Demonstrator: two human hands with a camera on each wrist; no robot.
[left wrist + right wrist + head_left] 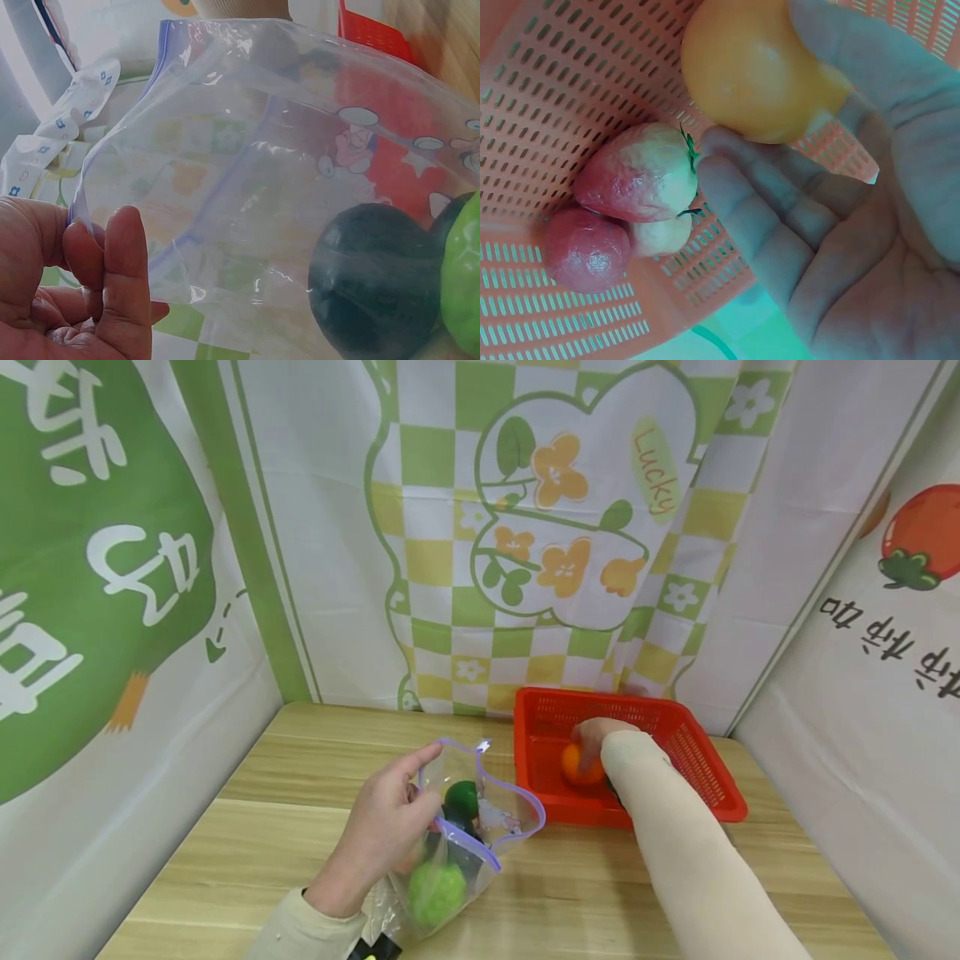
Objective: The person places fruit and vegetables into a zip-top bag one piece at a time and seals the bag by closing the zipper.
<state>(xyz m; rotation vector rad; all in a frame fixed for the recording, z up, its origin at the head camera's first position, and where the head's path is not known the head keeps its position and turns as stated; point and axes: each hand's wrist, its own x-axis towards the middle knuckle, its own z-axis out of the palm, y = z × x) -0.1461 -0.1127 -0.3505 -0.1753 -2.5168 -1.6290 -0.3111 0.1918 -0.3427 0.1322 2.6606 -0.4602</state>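
We see the right hand (pixel 602 734) at centre right of the head view, its thumb and fingers curled about a smooth, round, orange fruit (pixel 577 767), which lies within a red, perforated, rectangular plastic basket (pixel 551 810). In the right wrist view we note, left of the fingers, a red-and-pale, tapered fruit with green leaves (pixel 634 172) touching a small, dark red, round fruit (pixel 589 251); a third, pale one is partly hidden behind them. At lower centre of the head view, the left hand (pixel 386 814) pinches the rim of a clear plastic bag with a purple zip edge (pixel 534 806). Through its film we distinguish a bright green, bumpy, round fruit (pixel 437 893) below a dark green, smooth, rounded item (pixel 461 797). Basket and bag rest on a pale, wood-grained counter (pixel 315 760), before a green-and-yellow checked cloth (pixel 427 518).
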